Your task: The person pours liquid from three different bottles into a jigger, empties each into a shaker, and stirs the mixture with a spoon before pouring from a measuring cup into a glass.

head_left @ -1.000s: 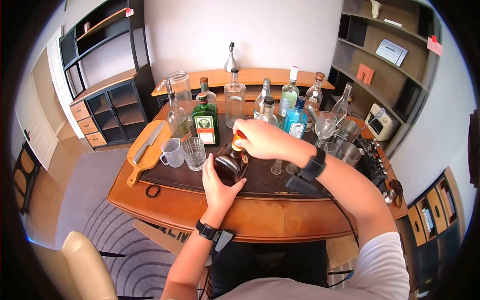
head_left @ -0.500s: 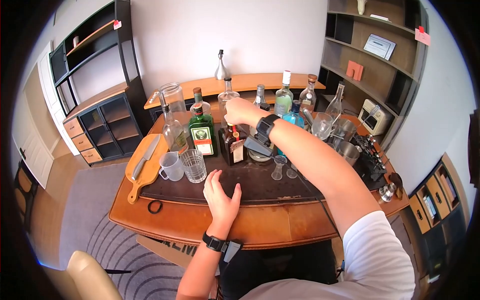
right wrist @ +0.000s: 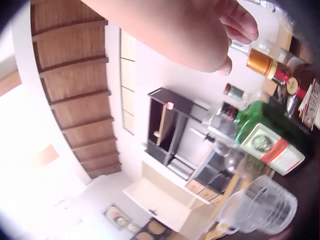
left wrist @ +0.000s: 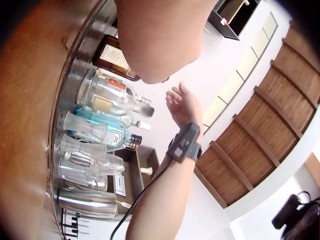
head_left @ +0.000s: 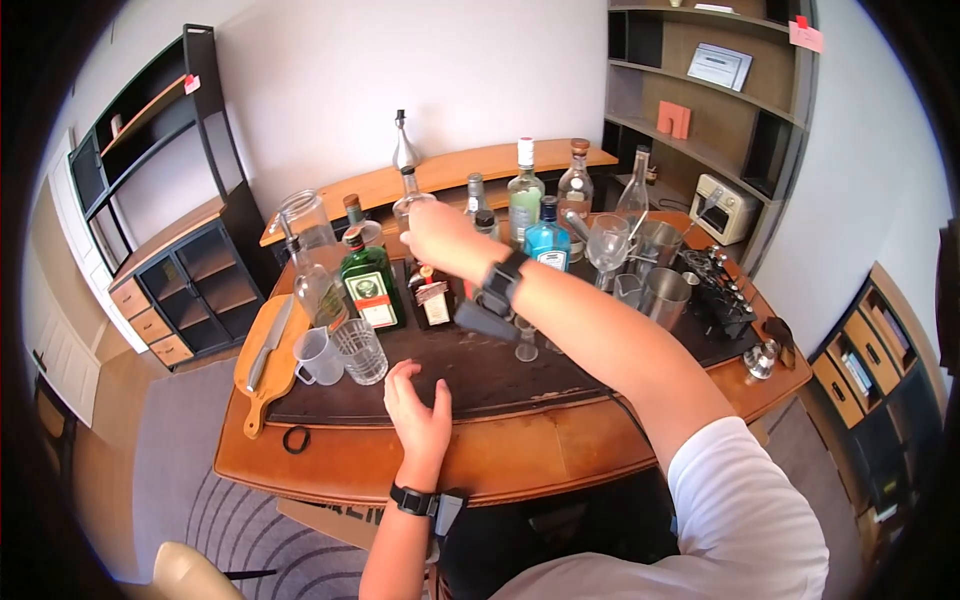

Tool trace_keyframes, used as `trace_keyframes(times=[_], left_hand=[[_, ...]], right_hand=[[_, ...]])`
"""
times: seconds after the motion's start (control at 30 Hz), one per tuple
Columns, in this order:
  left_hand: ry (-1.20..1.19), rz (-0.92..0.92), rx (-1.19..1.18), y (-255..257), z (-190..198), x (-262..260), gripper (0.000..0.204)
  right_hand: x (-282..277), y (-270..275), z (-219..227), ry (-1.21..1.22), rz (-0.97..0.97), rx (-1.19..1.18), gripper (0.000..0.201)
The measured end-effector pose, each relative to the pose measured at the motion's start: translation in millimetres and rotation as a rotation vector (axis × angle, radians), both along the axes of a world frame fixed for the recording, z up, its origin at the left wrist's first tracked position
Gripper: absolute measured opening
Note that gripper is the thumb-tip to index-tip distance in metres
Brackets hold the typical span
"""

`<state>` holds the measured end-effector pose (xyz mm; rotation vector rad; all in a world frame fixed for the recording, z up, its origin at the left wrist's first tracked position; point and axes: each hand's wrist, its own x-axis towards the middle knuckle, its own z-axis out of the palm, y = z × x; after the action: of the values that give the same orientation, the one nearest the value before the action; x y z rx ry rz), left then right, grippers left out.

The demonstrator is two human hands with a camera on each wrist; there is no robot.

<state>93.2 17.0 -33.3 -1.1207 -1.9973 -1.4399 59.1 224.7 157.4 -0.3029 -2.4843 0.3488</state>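
Note:
My right hand reaches across the desk, above the dark brown square bottle and in front of a tall clear bottle. In the left wrist view its fingers are loosely bent with nothing between them. The brown bottle stands upright, its orange cap free of the hand. Beside it stands a green bottle with a white and orange label. Nearer the front edge, my left hand hovers with fingers relaxed and holds nothing. A cut-glass tumbler and a clear measuring jug are left of it.
A knife lies on a wooden cutting board at the left. A blue bottle, a wine glass and metal mixing cups crowd the right side. A black ring lies near the front edge.
Both hands held the brown bottle at first; it now stands beside the green one. The left hand let go and stayed low in front; the right hand left the cap, moving up and back.

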Motion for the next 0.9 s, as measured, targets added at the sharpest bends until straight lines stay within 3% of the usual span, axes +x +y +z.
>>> trace_keyframes(times=[0.1, 0.2, 0.23, 0.33, 0.43, 0.53, 0.63, 0.77, 0.9], left_hand=[[0.011, -0.011, -0.039, -0.1, 4.9, 3.0, 0.024], [0.017, -0.028, -0.043, 3.2, 2.3, 3.2, 0.012], [0.025, -0.044, -0.049, 3.4, 1.9, 3.5, 0.012], [0.036, -0.114, -0.061, 3.9, 0.7, 2.5, 0.010], [-0.244, -0.248, -0.079, 12.3, 7.0, 6.2, 0.009], [-0.285, -0.424, -0.124, 35.4, 55.7, 15.2, 0.016], [-0.240, -0.562, -0.187, 83.5, 103.5, 21.0, 0.033], [-0.202, -0.540, -0.373, 172.3, 127.8, 10.3, 0.084], [-0.205, -0.486, -0.337, 243.5, 123.2, -10.6, 0.110]], right_hand=[[63.6, -14.7, -16.9, 0.051, 0.154, -0.098, 0.019], [137.2, -21.1, -55.1, -0.030, 0.293, -0.029, 0.014], [167.0, -29.2, -62.0, -0.080, 0.268, -0.200, 0.013], [225.7, -17.6, -94.6, -0.188, 0.373, -0.341, 0.014], [261.3, 7.2, -141.5, -0.215, 0.401, -0.537, 0.024], [278.4, 18.2, -160.9, -0.309, 0.291, -0.944, 0.029], [280.9, 19.6, -168.0, -0.256, 0.321, -1.097, 0.029], [280.4, 23.9, -174.9, -0.170, 0.373, -1.123, 0.023], [283.9, 28.6, -182.1, -0.156, 0.359, -1.176, 0.021]])
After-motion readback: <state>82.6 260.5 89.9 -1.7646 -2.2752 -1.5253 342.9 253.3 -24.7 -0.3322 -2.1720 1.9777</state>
